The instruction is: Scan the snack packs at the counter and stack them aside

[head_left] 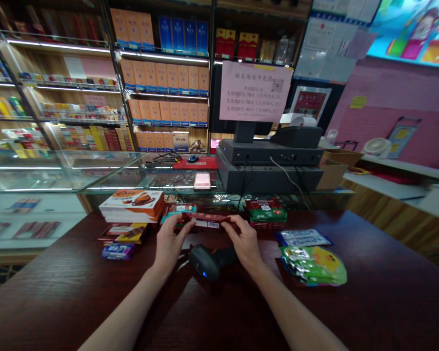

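My left hand (169, 242) and my right hand (246, 242) grip the two ends of a long dark red snack bar (207, 221) and hold it level above a dark wooden counter (58, 282). Its barcode label faces me. A black handheld scanner (209, 261) lies on the counter just below the bar, between my wrists, with a blue light showing. An orange stack of chocolate boxes (132, 205) stands to the left of my left hand.
Green and red packets (266, 213) sit behind my right hand, a blue-white pack (302, 237) and a green bag (313, 264) to its right. Small bars (123, 239) lie at left. A register (269, 163) tops the glass case; shelves of boxes behind.
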`<action>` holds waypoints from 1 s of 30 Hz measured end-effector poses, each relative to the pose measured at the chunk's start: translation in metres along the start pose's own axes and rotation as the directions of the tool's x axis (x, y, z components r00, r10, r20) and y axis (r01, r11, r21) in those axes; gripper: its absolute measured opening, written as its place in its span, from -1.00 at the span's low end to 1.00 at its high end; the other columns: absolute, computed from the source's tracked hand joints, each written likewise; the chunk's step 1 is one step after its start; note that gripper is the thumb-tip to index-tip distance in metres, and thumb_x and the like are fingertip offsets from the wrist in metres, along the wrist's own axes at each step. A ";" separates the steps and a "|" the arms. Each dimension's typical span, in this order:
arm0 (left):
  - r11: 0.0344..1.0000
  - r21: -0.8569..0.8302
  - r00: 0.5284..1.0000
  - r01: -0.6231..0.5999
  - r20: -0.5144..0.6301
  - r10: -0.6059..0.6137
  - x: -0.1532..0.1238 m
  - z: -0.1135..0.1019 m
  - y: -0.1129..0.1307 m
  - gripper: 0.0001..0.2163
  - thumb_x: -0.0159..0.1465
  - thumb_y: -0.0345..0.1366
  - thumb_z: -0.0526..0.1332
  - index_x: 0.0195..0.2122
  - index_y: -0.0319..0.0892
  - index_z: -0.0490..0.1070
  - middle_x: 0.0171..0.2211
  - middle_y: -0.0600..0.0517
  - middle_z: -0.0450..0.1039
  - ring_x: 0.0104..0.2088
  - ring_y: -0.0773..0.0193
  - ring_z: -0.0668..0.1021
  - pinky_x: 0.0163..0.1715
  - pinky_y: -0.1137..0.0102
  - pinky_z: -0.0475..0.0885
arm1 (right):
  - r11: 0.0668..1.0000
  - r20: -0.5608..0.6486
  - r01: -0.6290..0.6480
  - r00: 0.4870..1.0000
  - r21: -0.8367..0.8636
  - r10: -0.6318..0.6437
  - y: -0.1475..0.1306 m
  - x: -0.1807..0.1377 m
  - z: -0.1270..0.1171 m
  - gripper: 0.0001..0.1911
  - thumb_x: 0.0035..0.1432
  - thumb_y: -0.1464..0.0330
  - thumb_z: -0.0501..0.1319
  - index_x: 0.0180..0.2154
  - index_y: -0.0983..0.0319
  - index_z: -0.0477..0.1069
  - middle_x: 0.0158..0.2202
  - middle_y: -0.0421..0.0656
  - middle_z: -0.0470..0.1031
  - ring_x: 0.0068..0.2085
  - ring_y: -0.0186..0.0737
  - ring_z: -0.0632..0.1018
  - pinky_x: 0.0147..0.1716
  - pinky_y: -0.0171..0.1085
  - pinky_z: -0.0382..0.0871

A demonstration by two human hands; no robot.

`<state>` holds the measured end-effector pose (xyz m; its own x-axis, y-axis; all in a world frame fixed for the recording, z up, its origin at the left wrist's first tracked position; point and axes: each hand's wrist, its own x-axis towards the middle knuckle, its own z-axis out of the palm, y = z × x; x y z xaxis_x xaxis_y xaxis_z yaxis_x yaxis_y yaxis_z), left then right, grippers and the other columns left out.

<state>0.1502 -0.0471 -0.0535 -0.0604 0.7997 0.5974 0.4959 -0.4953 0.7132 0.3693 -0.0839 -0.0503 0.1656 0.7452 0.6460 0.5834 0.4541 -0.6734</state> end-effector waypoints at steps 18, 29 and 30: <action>0.851 0.336 0.914 -0.404 0.194 0.357 0.009 -0.001 0.008 -0.57 0.42 -0.19 0.07 0.32 0.01 0.22 -0.07 -0.03 0.51 -0.01 0.11 0.45 0.20 0.10 0.22 | 0.896 0.035 -0.281 0.957 0.344 0.287 0.009 0.007 0.010 -0.72 0.17 0.10 0.27 -0.33 0.18 0.39 -0.37 -0.18 0.58 -0.35 -0.18 0.57 -0.32 -0.27 0.46; 0.727 0.355 0.786 -0.588 0.464 0.410 0.014 -0.016 0.000 -0.14 0.27 -0.22 0.24 0.45 0.04 -0.32 0.16 -0.08 0.31 0.20 -0.02 0.32 0.34 -0.12 0.01 | 0.884 0.023 -0.296 0.951 0.363 0.309 0.007 0.009 0.008 -0.69 0.12 0.08 0.30 -0.34 0.20 0.41 -0.39 -0.16 0.59 -0.36 -0.16 0.58 -0.35 -0.27 0.45; 0.714 0.378 0.790 -0.589 0.454 0.411 0.015 -0.017 0.000 -0.12 0.26 -0.20 0.26 0.45 0.03 -0.32 0.13 -0.08 0.32 0.18 -0.02 0.34 0.33 -0.12 0.03 | 0.886 0.030 -0.296 0.952 0.357 0.306 0.006 0.009 0.008 -0.69 0.13 0.08 0.30 -0.34 0.20 0.41 -0.39 -0.16 0.59 -0.36 -0.17 0.58 -0.35 -0.27 0.44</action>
<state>0.1348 -0.0409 -0.0390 0.5496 0.5829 0.5984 0.7175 -0.6963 0.0192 0.3676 -0.0704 -0.0513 0.3122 0.8626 0.3980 0.1840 0.3562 -0.9161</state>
